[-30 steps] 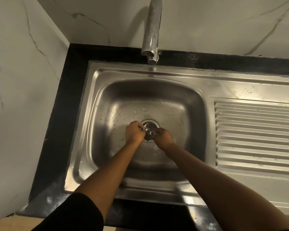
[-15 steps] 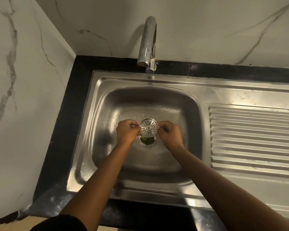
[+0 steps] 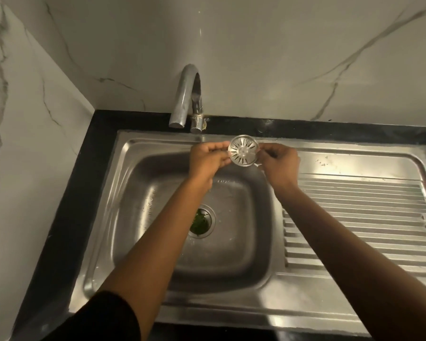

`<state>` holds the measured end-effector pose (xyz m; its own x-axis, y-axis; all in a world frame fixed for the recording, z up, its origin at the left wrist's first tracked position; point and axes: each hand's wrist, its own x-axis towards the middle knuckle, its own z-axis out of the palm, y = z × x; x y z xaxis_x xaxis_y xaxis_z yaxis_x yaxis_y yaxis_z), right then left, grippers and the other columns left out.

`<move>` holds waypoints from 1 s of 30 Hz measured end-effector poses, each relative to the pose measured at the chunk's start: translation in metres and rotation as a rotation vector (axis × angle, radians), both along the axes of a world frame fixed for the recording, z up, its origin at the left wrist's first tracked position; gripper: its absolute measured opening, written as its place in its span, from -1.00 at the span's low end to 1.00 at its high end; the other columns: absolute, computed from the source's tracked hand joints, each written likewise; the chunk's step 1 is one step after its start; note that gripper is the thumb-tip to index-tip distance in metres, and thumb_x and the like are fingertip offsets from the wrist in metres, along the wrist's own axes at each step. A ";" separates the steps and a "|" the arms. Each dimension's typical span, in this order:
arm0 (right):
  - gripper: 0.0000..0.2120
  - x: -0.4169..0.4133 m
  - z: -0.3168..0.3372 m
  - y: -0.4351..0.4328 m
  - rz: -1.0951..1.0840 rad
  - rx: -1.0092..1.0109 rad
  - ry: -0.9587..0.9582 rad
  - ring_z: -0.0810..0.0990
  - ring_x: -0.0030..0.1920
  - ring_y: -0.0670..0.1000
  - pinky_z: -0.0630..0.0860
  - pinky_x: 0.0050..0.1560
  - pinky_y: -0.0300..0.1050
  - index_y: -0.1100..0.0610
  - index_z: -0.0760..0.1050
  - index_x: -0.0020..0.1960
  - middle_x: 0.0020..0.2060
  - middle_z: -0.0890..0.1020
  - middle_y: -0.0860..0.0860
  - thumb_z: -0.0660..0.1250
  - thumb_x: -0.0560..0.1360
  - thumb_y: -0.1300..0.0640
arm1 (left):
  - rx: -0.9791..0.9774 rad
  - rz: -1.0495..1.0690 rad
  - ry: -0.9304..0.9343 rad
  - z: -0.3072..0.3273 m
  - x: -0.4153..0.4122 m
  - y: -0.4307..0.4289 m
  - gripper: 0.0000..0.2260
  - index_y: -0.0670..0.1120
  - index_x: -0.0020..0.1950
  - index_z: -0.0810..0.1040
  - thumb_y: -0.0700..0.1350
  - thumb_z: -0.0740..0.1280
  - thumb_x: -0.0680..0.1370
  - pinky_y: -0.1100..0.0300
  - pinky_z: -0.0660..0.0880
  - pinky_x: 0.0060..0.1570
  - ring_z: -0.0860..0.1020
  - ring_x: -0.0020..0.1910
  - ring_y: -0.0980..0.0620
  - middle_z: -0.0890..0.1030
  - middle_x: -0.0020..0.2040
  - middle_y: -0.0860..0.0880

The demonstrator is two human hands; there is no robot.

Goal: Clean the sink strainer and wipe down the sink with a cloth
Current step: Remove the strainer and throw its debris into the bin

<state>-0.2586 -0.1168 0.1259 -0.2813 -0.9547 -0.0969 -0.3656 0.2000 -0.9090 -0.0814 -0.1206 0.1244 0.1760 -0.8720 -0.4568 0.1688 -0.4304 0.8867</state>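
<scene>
Strainer (image 3: 243, 153) now lifted clear of drain (image 3: 200, 222), up nr tap (image 3: 186, 99); L hand (image 3: 208, 159) & R hand (image 3: 279, 163) pinch its rim; green bits in drain.

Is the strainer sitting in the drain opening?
No, the left hand and right hand hold the strainer up near the faucet, and the drain opening lies uncovered.

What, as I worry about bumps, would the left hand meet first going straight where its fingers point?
The strainer, which the left hand pinches; beyond it, probably the right hand.
</scene>
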 end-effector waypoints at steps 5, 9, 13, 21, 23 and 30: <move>-0.74 -0.026 -0.002 -0.040 -0.052 0.096 0.048 0.66 -0.41 -0.14 0.67 -0.26 -0.23 -0.06 0.70 -0.23 -0.43 0.69 -0.12 0.47 0.49 0.28 | 0.002 0.017 -0.052 -0.005 -0.040 -0.040 -0.74 -0.34 0.25 0.65 -0.43 0.40 0.56 0.29 0.67 -0.17 0.67 -0.02 -0.08 0.71 0.15 -0.32; -0.87 -0.038 -0.007 -0.063 -0.082 0.152 0.058 0.67 -0.38 -0.16 0.56 -0.35 -0.39 0.14 0.76 -0.03 -0.34 0.68 -0.06 0.47 0.51 0.30 | 0.010 -0.004 -0.112 -0.011 -0.055 -0.068 -0.75 -0.33 0.20 0.67 -0.45 0.37 0.55 0.26 0.69 -0.27 0.68 -0.04 -0.11 0.72 0.14 -0.33; -0.88 -0.042 -0.013 -0.076 -0.098 0.177 0.064 0.57 -0.52 -0.31 0.44 -0.46 -0.52 0.14 0.76 0.01 -0.39 0.64 -0.14 0.51 0.50 0.28 | 0.018 0.000 -0.192 -0.019 -0.062 -0.087 -0.78 -0.31 0.12 0.71 -0.45 0.37 0.52 -0.03 0.71 -0.02 0.68 -0.14 -0.12 0.74 0.07 -0.34; -0.84 -0.041 -0.021 -0.081 -0.106 0.212 0.012 0.74 -0.21 0.00 0.72 -0.04 -0.09 0.15 0.74 0.11 -0.17 0.76 0.05 0.48 0.55 0.20 | -0.006 0.002 -0.292 -0.024 -0.062 -0.087 -0.79 -0.30 0.12 0.71 -0.41 0.39 0.53 -0.06 0.72 0.03 0.67 -0.18 -0.10 0.75 0.03 -0.31; -0.84 -0.042 -0.021 -0.077 -0.124 0.200 0.012 0.72 -0.25 -0.03 0.71 -0.11 -0.14 0.15 0.74 0.10 -0.23 0.74 0.00 0.46 0.55 0.16 | -0.024 -0.006 -0.290 -0.021 -0.057 -0.083 -0.79 -0.30 0.18 0.68 -0.37 0.41 0.55 -0.03 0.71 0.04 0.68 -0.13 -0.09 0.74 0.08 -0.30; -0.85 -0.028 -0.012 -0.023 -0.115 0.071 -0.042 0.74 -0.23 0.05 0.73 -0.09 0.06 -0.05 0.65 -0.20 -0.32 0.73 -0.03 0.39 0.52 0.12 | -0.115 -0.123 -0.435 -0.001 -0.019 -0.031 -0.88 -0.10 0.09 0.71 -0.22 0.44 0.59 -0.01 0.71 0.08 0.70 -0.05 0.00 0.70 -0.09 0.02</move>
<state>-0.2870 -0.1400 0.1142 -0.3828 -0.9067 -0.1769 -0.2986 0.3026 -0.9051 -0.1004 -0.1518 0.1239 0.2219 -0.9390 -0.2628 -0.2755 -0.3189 0.9069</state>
